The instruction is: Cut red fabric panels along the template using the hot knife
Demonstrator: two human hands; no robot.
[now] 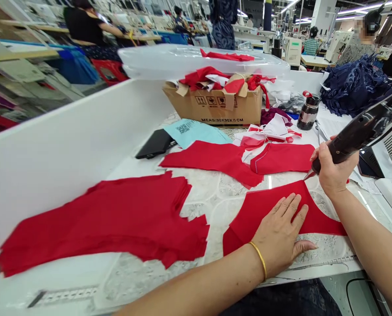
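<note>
My left hand (281, 232) lies flat, fingers stretched, on a cut red fabric piece (255, 210) near the table's front edge. In my right hand (339, 169) is a black corded handheld tool (357, 131) with a pointed metal tip. The tip points down-left at the upper corner of that piece; whether it touches the cloth I cannot tell. Further back are another red piece (209, 158) and a red panel (284, 158) with a pale line along its edge. A stack of red pieces (103, 219) rests at the left.
Behind the fabric are a cardboard box (215, 105) full of red scraps, a light-blue paper (199, 134) and a black flat object (154, 144). A dark bottle (308, 112) and a navy fabric heap (357, 85) stand back right. A white panel (67, 145) borders the left. Other people sit beyond.
</note>
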